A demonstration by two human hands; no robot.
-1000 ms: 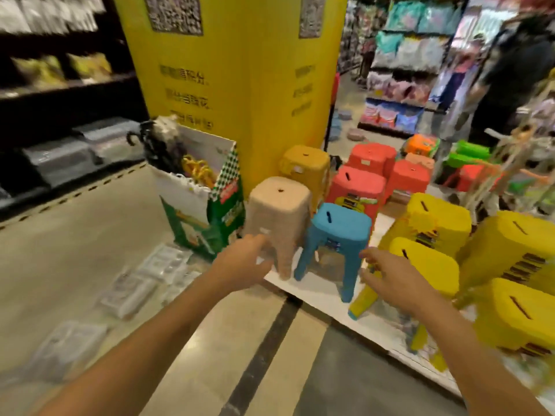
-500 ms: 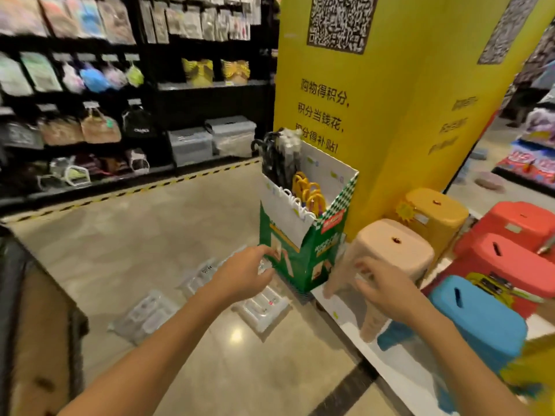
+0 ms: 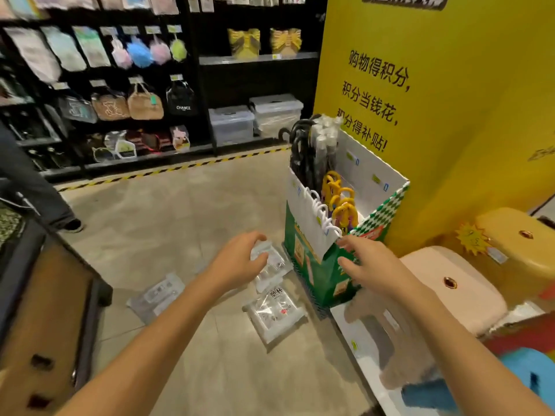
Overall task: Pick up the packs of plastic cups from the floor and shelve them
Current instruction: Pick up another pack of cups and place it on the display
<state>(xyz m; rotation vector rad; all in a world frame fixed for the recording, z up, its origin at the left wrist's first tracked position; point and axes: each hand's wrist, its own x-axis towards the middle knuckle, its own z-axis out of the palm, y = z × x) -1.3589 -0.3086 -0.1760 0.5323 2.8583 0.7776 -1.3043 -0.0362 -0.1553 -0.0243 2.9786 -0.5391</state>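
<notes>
Head view: our left hand (image 3: 240, 262) and right hand (image 3: 369, 265) hover empty, fingers spread. Three packs of plastic cups (image 3: 271, 313) lie on the floor (image 3: 180, 223), below and between them.

Packs of plastic cups, clear wrap, three visible, all flat on the tan floor.
- Near pack (image 3: 273, 313): at 6 o'clock of the group, white label with dark print facing up, corner turned toward the viewer.
- Far pack (image 3: 271, 267): at 12 o'clock from the near one, partly hidden.
- Side pack (image 3: 156, 295): at 9 o'clock, apart from the other two, lying askew.
</notes>
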